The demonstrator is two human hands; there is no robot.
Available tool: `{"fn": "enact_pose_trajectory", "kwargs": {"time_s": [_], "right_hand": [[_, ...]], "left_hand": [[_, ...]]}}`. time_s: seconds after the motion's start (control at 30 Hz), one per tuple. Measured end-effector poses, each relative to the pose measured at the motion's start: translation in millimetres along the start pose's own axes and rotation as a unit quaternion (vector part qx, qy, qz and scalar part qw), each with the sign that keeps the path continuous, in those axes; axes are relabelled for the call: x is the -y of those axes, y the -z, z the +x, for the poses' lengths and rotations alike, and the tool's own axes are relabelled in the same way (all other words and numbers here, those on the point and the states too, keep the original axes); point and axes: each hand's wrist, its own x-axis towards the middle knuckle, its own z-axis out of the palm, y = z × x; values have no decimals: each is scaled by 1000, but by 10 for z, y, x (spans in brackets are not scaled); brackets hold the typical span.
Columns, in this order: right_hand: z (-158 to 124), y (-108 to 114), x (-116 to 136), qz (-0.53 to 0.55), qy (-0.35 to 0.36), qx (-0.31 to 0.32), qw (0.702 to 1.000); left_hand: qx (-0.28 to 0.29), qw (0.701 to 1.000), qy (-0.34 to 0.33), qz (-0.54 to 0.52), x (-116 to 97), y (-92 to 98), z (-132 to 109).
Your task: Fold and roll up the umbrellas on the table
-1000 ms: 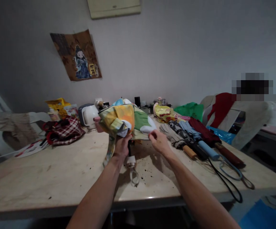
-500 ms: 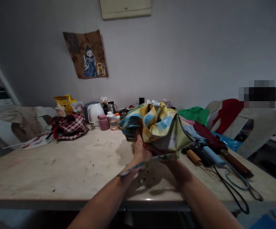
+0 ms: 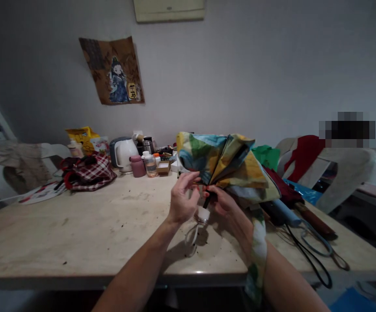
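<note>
A folding umbrella (image 3: 240, 171) with a yellow, blue and green patterned canopy is held over the table, its cloth loosely bunched and the white handle (image 3: 202, 214) pointing toward me. A pale wrist loop hangs from that handle. My right hand (image 3: 225, 203) is closed around the umbrella near the dark shaft, just under the canopy. On the other side, my left hand (image 3: 184, 197) pinches at the canopy's lower edge with curled fingers; its exact hold is partly hidden. A patterned strip of cloth (image 3: 257, 255) dangles over my right forearm.
Several folded umbrellas with a blue handle (image 3: 287, 212) and a brown handle (image 3: 318, 221) lie at the right. Leftward are a plaid bag (image 3: 90, 173), a kettle (image 3: 124, 154), a pink bottle (image 3: 137, 166) and a small box (image 3: 164, 168). A person sits beyond the right side.
The umbrella has turned, so its white handle and shaft now show toward me. My left hand has come out from the canopy folds to its lower edge. The cloth strip has swung right.
</note>
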Motion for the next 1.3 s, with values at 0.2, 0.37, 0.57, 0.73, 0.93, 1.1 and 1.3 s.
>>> {"fn": "enact_pose_trajectory", "kwargs": {"time_s": [0.2, 0.37, 0.57, 0.73, 0.93, 1.1, 1.3], "right_hand": [[-50, 18, 171, 214, -106, 47, 970], [-118, 8, 219, 288, -162, 121, 936], [-174, 14, 221, 273, -208, 134, 930], [-164, 6, 87, 294, -233, 177, 910], [-141, -8, -9, 351, -228, 209, 884], [-92, 23, 14, 437, -252, 201, 840], [-99, 37, 49, 438, -237, 198, 844]], "left_hand": [[-173, 985, -9, 6, 81, 174, 149], [-158, 986, -7, 46, 128, 184, 159], [-124, 952, -110, 257, 43, 144, 71], [-152, 932, -52, 325, 117, 114, 104], [-141, 986, -31, 85, 115, 118, 145], [-166, 977, -127, 39, 26, 148, 165], [-178, 982, 7, 70, 177, 201, 227]]}}
